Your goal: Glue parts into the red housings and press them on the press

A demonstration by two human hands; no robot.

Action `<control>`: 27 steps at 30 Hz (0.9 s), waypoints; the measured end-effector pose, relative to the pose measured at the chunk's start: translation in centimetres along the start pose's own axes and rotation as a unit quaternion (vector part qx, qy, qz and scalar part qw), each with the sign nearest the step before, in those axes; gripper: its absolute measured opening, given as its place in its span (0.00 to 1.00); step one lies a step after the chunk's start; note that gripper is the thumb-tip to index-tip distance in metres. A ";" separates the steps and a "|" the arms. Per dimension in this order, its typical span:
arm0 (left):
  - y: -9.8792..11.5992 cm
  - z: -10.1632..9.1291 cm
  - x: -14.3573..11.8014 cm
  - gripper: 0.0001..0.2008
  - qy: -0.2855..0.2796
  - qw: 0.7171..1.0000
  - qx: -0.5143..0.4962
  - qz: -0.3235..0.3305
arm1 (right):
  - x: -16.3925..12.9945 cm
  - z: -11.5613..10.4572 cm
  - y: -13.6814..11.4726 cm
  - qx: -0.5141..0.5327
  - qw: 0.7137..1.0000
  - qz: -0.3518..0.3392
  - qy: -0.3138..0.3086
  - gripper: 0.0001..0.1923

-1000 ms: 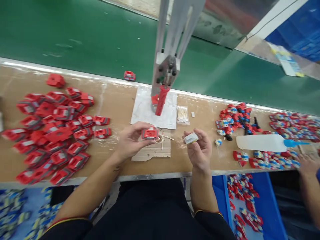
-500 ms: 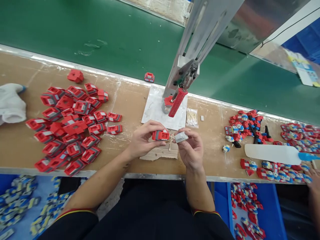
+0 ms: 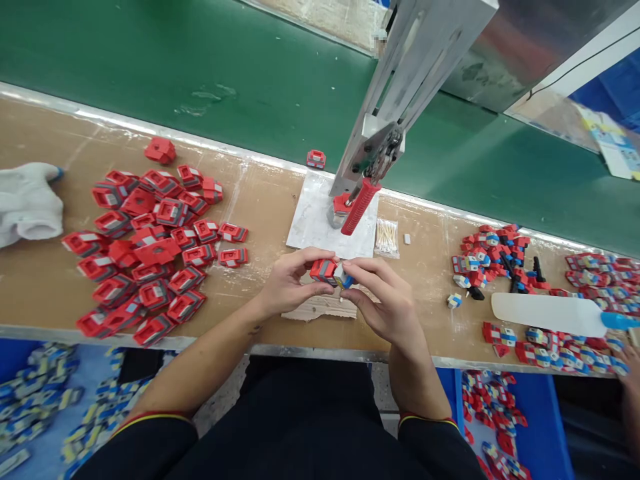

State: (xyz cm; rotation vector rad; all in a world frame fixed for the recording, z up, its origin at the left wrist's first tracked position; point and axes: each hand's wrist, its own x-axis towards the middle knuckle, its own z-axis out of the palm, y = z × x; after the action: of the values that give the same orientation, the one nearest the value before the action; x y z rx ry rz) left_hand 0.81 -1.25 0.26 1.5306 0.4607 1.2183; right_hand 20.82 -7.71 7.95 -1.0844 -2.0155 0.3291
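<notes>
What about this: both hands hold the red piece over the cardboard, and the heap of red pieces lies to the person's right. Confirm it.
Not quite. The head view shows the heap of red pieces to the person's left. The left hand and right hand do hold the red piece over the cardboard.

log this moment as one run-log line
left hand: holds red part | right hand: presses small piece against it | behind: press lever

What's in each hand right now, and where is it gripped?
Left hand pinches the red plastic block by its sides; right hand fingertips hold a small grey-blue piece.
</notes>
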 end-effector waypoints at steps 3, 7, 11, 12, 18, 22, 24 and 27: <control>0.3 -0.2 -0.1 0.26 -0.015 0.999 0.028 -0.005 | 0.1 0.1 0.1 0.003 1.000 0.001 -0.007 0.28; 0.5 0.0 -0.6 0.26 -0.010 0.999 0.029 -0.028 | -0.2 2.0 0.0 0.000 0.999 0.019 0.046 0.25; 0.2 0.2 -0.8 0.34 0.008 0.995 -0.067 -0.076 | 0.1 5.2 -0.1 -0.046 0.991 -0.016 0.125 0.20; 0.0 0.1 -0.7 0.35 0.018 0.992 -0.082 -0.094 | 0.3 5.7 0.0 -0.064 0.989 -0.034 0.127 0.19; -0.2 -1.8 1.0 0.23 0.138 0.961 -0.198 -0.134 | 0.3 2.0 3.3 -0.031 0.996 0.025 0.082 0.19; 0.0 -2.7 1.9 0.23 0.192 0.947 -0.226 -0.121 | 1.0 -0.5 7.1 0.130 0.985 0.111 0.005 0.23; -0.1 -2.8 2.0 0.25 0.211 0.944 -0.220 -0.128 | 2.2 -0.9 8.5 0.204 0.970 0.095 -0.092 0.25; -0.3 -3.0 2.0 0.29 0.223 0.943 -0.202 -0.141 | 4.5 -2.0 8.8 0.270 0.940 0.024 -0.208 0.21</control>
State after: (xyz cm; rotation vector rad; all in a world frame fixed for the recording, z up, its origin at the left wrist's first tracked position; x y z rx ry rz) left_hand -0.91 1.90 0.59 0.8065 0.6536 1.3313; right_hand 26.07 0.82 6.75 -0.7512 -2.0663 1.1453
